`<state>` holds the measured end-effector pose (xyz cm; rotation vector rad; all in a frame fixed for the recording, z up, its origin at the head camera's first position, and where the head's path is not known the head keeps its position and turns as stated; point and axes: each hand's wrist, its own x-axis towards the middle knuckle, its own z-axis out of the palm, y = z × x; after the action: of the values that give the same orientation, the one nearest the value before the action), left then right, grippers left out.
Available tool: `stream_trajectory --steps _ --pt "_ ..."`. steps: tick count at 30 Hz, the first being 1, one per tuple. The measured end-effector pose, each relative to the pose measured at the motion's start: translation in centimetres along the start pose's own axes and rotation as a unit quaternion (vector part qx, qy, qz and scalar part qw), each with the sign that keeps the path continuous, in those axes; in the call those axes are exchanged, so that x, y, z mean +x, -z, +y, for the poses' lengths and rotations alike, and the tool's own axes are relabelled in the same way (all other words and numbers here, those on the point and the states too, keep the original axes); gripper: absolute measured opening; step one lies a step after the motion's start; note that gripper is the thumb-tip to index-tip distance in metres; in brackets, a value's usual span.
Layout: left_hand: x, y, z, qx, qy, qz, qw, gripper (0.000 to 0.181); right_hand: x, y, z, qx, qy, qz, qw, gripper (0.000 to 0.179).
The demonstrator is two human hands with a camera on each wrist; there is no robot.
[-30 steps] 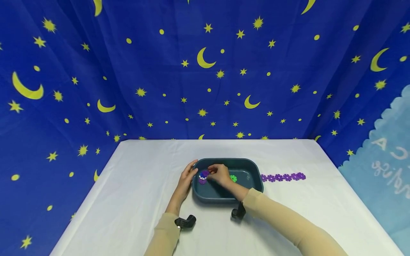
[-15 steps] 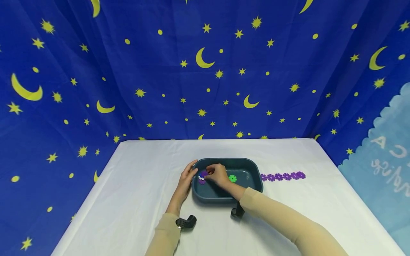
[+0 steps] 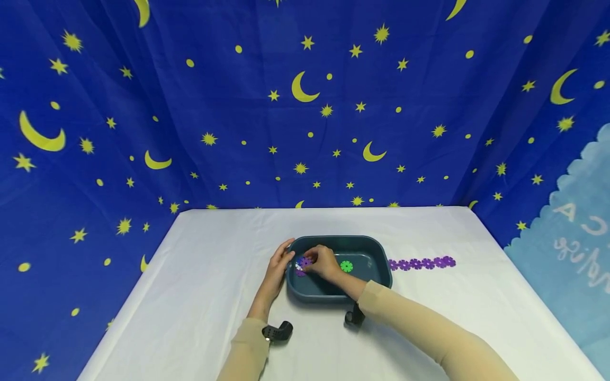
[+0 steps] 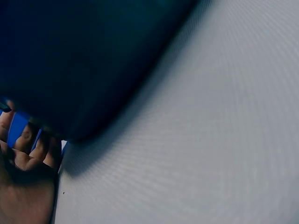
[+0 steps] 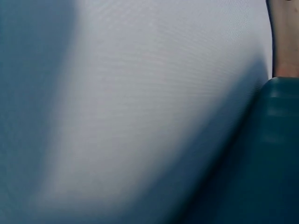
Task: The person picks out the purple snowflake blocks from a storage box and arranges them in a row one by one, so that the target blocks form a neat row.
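Note:
In the head view my right hand (image 3: 324, 262) reaches into the dark teal plastic tub (image 3: 367, 294) and pinches a purple notched snowflake disc (image 3: 306, 261) near its left end. Beside that disc lie white and blue ones and another purple disc (image 3: 300, 273), partly covered by one another. A bright green snowflake disc (image 3: 346, 266) lies to the right of this hand on the tub floor. My left hand (image 3: 275, 270) rests along the tub's left wall, its fingers fairly straight. Both wrist views show mostly the tub's outer side, and the left one catches the left hand (image 4: 28, 186).
A chain of several joined purple snowflake discs (image 3: 421, 263) lies on the white tablecloth (image 3: 200, 296), running right from the tub's right wall. A blue star-and-moon curtain (image 3: 238, 106) hangs behind the table. A light blue panel (image 3: 572, 254) is at far right.
My right fingers have shifted slightly left, and the pinched purple disc has turned and dropped a little. My left hand and the tub stay put.

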<state>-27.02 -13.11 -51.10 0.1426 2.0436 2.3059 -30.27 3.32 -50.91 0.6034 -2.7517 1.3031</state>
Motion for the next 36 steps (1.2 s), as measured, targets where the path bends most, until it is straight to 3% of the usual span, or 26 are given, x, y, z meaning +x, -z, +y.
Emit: stream_trajectory --steps 4,7,12,16,24,32,36 --pt "-0.1 0.1 0.0 -0.003 0.004 0.001 1.0 0.045 0.2 -0.1 0.1 0.034 -0.009 0.017 0.9992 0.024" --pt "-0.1 0.1 -0.1 0.0 0.005 0.001 1.0 0.046 0.4 0.0 0.0 0.091 -0.049 0.023 0.9944 0.015" --pt "0.0 0.1 0.1 -0.003 0.005 -0.003 1.0 0.047 0.7 0.4 -0.2 0.204 -0.153 0.012 0.9667 0.015" --pt "0.0 0.1 0.2 -0.005 0.001 -0.007 1.0 0.048 0.7 0.9 -0.6 0.247 -0.192 0.011 0.9498 0.018" --pt "0.1 -0.1 0.3 -0.002 0.003 -0.013 0.9999 0.047 0.5 2.8 -0.8 0.292 -0.196 0.014 0.9362 0.023" --pt "0.1 0.0 0.2 -0.015 0.006 -0.007 0.9998 0.047 -0.8 5.9 0.2 0.297 -0.168 0.063 0.938 0.026" --pt "0.0 -0.1 0.0 -0.014 0.002 -0.004 0.9999 0.046 -1.6 7.2 0.6 0.297 -0.162 0.066 0.9388 0.03"
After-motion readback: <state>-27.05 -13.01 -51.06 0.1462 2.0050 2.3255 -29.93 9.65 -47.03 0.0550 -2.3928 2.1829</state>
